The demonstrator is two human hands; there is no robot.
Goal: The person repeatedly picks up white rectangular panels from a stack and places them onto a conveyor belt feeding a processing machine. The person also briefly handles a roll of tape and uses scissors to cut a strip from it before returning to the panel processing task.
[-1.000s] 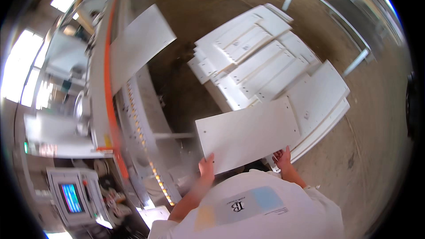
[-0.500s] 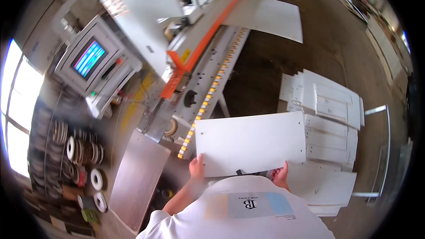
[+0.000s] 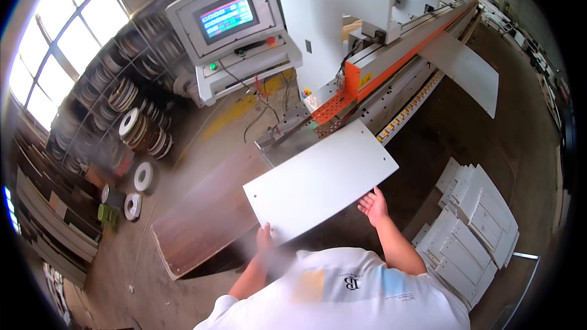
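Head view puts a white rectangular panel (image 3: 321, 189) in the middle of my picture, held flat and level in front of the chest, its far corner hanging just over the near end of the long orange-and-grey machine (image 3: 391, 79). My left hand (image 3: 265, 237) grips the near edge at the panel's left corner; haze blurs it there, so I cannot tell how its fingers lie. My right hand (image 3: 373, 206) supports the near edge further right, palm up under the board, fingers spread flat, not curled over it.

I judge this to be the carrying step: the panel is off any support and turned toward the machine's infeed end (image 3: 287, 140), not yet resting on it. The next move, as I read it, calls for lowering the far edge onto the machine's bed and squaring the long side to the orange guide, with both hands staying under the board until it bears.

Just left of the panel lies a dark wood-coloured board (image 3: 205, 214) on the floor. A stack of white panels (image 3: 471, 226) sits on the floor to my right. Behind stands a control console with a lit screen (image 3: 226, 17), and beyond it shelves of edge-band rolls (image 3: 131, 107).
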